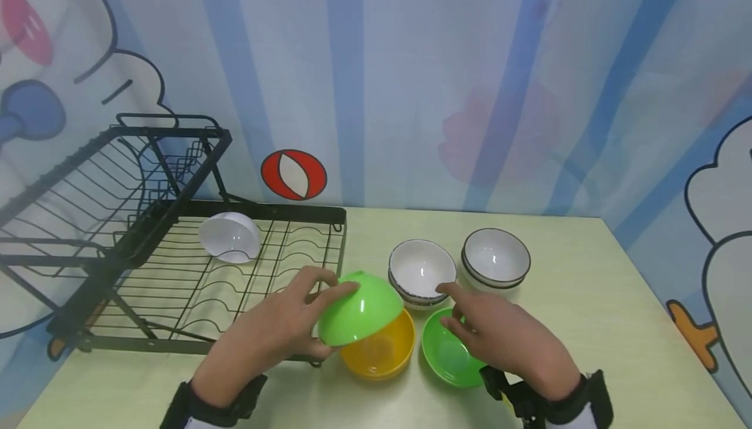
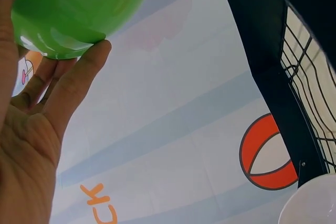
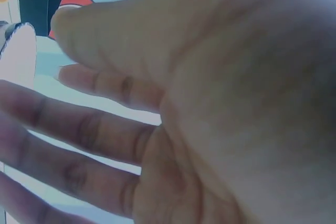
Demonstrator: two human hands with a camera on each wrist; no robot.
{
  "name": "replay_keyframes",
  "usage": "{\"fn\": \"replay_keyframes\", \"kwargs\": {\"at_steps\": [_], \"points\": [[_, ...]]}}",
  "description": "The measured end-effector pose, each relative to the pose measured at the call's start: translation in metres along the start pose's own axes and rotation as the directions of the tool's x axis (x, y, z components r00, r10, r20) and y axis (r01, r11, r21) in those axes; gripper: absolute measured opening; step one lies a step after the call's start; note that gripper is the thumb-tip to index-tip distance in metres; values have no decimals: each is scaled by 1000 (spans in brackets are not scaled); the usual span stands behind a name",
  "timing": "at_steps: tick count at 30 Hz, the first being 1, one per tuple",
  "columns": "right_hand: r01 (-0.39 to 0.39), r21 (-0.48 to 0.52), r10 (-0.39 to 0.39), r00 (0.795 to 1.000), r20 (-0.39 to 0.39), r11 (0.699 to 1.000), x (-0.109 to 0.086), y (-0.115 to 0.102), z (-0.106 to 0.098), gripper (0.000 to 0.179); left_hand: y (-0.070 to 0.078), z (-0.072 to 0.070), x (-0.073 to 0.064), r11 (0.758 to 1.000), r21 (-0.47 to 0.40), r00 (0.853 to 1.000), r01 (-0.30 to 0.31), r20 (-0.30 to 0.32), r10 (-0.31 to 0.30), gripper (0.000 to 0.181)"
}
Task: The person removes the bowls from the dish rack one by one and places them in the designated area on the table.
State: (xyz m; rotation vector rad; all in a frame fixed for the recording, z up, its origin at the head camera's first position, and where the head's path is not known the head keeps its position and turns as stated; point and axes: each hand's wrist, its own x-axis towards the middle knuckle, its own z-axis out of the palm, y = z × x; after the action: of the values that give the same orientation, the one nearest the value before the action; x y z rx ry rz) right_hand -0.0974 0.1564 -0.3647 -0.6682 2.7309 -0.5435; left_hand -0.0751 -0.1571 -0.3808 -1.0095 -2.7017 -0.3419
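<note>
A green bowl (image 1: 367, 308), tilted upside down, is pinched between the thumb and fingers of my left hand (image 1: 276, 328). It hangs over a yellow bowl (image 1: 380, 358) and hides part of it. In the left wrist view the fingertips lie against the green bowl (image 2: 79, 17). My right hand (image 1: 511, 337) hovers over a second green bowl (image 1: 449, 360) on the table, covering its right side. Its fingers stretch out loosely, and the right wrist view shows nothing held in the palm of the hand (image 3: 173, 114).
A black dish rack (image 1: 282, 212) stands on the left with an upper tier; a white bowl (image 1: 230, 238) leans inside. Two stacks of dark-rimmed white bowls, a left stack (image 1: 420, 266) and a right stack (image 1: 496, 256), sit behind the coloured bowls. A patterned curtain (image 1: 399, 89) hangs behind the table.
</note>
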Motion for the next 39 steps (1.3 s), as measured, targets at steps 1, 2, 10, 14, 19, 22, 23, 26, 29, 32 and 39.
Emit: {"fn": "replay_keyframes", "kwargs": {"at_steps": [1, 2, 10, 14, 19, 22, 23, 26, 29, 32, 39], "points": [[6, -6, -6, 1000, -3, 1000, 0, -1, 1, 50, 1, 0, 0, 1000, -3, 1000, -8, 2, 8, 80], [8, -12, -8, 1000, -4, 1000, 1, -2, 1, 50, 2, 0, 0, 1000, -7, 1000, -9, 11, 9, 80], [21, -43, -21, 1000, -9, 999, 1, -11, 6, 52, 9, 3, -1, 999, 12, 998, -40, 48, 39, 81], [19, -50, -20, 1000, -21, 999, 1, -15, 8, 52, 11, 3, -1, 999, 1, 998, -43, 47, 43, 81], [72, -55, -75, 996, -47, 996, 0, -19, 10, 49, 13, 4, -1, 997, 17, 997, -71, 21, 70, 81], [106, -75, -111, 992, -62, 991, -1, -20, 11, 46, 15, 5, -1, 995, 36, 995, -96, -8, 97, 82], [114, -81, -120, 991, -65, 990, -1, -20, 12, 46, 15, 6, 0, 993, 40, 994, -108, -21, 109, 83], [146, -101, -154, 985, -77, 984, 0, -21, 14, 44, 16, 8, 0, 988, 54, 986, -148, -65, 151, 85], [183, -120, -194, 977, -90, 976, 1, -22, 16, 43, 16, 9, 0, 983, 63, 979, -175, -95, 180, 87], [210, -135, -225, 969, -101, 968, 1, -23, 17, 41, 16, 9, 0, 982, 60, 979, -178, -94, 183, 88], [231, -129, -244, 965, -99, 964, 2, -25, 17, 40, 17, 9, 0, 979, 54, 973, -198, -112, 202, 90]]}}
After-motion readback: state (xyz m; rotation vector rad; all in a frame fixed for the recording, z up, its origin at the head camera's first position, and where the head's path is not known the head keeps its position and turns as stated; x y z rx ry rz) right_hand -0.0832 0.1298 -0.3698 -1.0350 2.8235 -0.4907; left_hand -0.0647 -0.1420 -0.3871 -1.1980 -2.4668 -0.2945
